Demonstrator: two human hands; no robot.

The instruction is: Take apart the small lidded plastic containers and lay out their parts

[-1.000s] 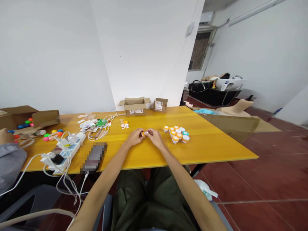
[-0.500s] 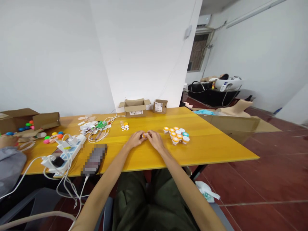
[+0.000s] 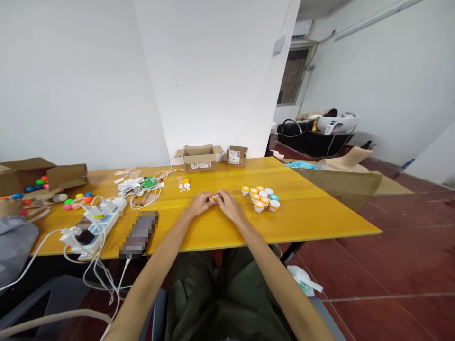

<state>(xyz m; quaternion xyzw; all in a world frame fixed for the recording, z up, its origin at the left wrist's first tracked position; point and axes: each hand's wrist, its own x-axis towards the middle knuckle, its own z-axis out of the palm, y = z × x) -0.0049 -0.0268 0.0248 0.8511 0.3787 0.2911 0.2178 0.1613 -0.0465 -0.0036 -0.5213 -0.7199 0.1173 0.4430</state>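
Over the yellow table, my left hand (image 3: 199,204) and my right hand (image 3: 227,204) meet with fingers closed around one small orange-and-white capped piece (image 3: 213,198). Most of it is hidden by the fingers; it resembles the capped pieces to the right. Those small clear containers (image 3: 260,198), with orange, white and teal round caps, stand grouped just right of my right hand. Beyond my left hand lies a little pile of small white parts (image 3: 185,187) with an orange cap (image 3: 186,181) among them.
Two cardboard boxes, one open (image 3: 201,158) and a smaller one (image 3: 236,157), stand against the wall. Left of my arm are a phone (image 3: 139,235), a power strip (image 3: 103,227) with tangled cables, and a green-and-white clutter. Another person's sleeve (image 3: 16,244) shows at far left, near colored balls (image 3: 76,203).
Both hands stay together on the small capped piece, with only a slight shift of the fingers. The view has tilted very slightly; the other things on the table stay put.
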